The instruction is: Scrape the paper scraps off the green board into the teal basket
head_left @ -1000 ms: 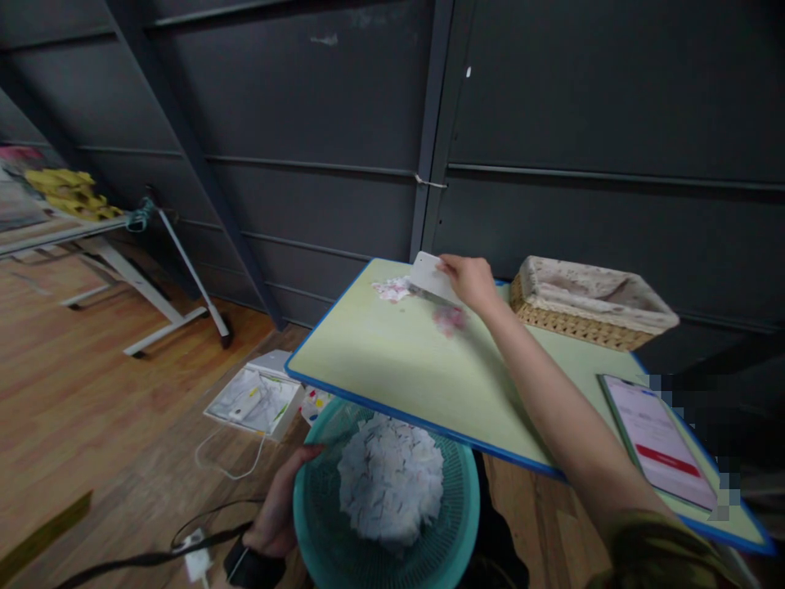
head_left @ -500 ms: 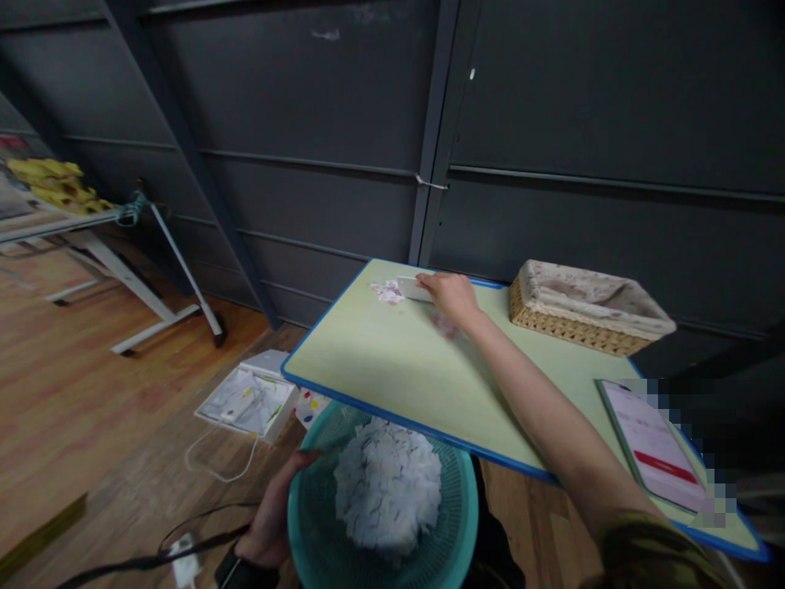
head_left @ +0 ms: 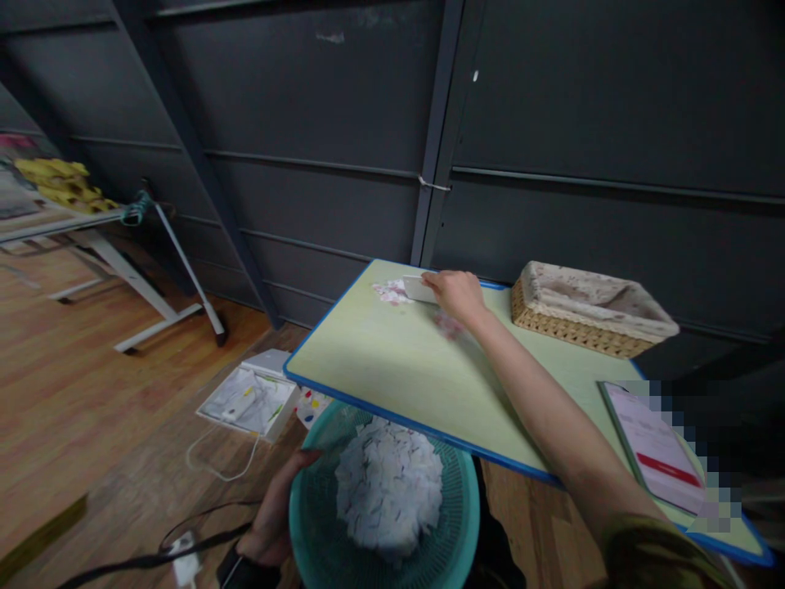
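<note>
Lowered flat, one white card (head_left: pixel 419 289) stays gripped by right hand (head_left: pixel 457 294); left hand (head_left: pixel 275 515) grips one basket (head_left: pixel 459 515).

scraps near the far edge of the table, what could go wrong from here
1. The scraps lie far from the teal basket that the left hand holds below the table; dragged with the card in the right hand, some may scatter or miss.
2. The basket is heaped already, so pieces may spill onto the floor.
</note>
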Available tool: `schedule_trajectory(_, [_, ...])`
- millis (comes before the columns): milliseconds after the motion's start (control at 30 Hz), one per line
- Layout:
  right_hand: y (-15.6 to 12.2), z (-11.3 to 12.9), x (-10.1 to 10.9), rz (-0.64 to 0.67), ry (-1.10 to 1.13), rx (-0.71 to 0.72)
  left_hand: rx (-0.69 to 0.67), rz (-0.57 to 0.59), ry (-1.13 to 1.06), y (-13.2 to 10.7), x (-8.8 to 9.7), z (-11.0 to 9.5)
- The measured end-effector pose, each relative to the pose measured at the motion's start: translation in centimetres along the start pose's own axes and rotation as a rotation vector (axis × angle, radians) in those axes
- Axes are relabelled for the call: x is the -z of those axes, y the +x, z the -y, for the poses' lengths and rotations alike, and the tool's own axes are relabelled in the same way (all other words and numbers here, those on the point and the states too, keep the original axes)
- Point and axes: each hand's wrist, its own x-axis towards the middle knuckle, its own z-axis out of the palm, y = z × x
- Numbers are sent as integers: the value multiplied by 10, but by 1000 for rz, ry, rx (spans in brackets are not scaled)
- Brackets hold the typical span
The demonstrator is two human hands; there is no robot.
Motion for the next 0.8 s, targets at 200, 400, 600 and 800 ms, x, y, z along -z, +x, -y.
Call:
schedule_trajectory(200, [0,3,1,15,3,32,-41,23,-30,1,2,1])
schedule_trajectory(400, [-1,3,6,18,-39,-10,-35,45,-8,2,2,1])
schedule_trajectory(600, [-2,3,15,58,-49,-3,-32,-11,-9,-1,-3,0])
schedule_trajectory(800, [-1,-6,25,23,-29,-63,-38,-17,-3,-3,-5,-1])
